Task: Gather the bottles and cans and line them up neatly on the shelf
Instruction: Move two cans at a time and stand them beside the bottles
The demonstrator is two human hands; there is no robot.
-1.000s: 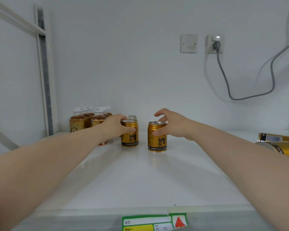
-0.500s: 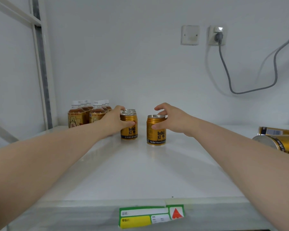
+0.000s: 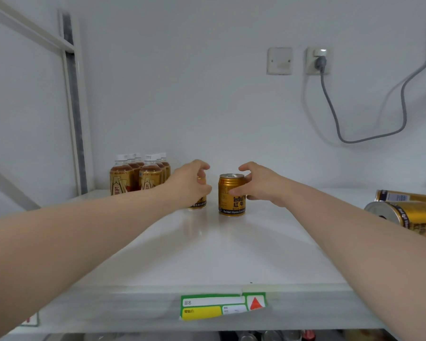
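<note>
An upright can [image 3: 231, 195] stands mid-shelf. Your right hand [image 3: 263, 184] grips it, thumb on the front and fingers [image 3: 249, 166] curled behind the rim. Just to its left, not touching it, a second can [image 3: 199, 203] is mostly hidden behind your left hand [image 3: 188, 184], whose fingers curl round it. Further left, the bottles [image 3: 138, 175] stand in two rows at the back of the shelf [image 3: 207, 254]. At the far right, two more cans [image 3: 403, 216] lie on their sides. A price label [image 3: 221, 306] sits on the front edge.
</note>
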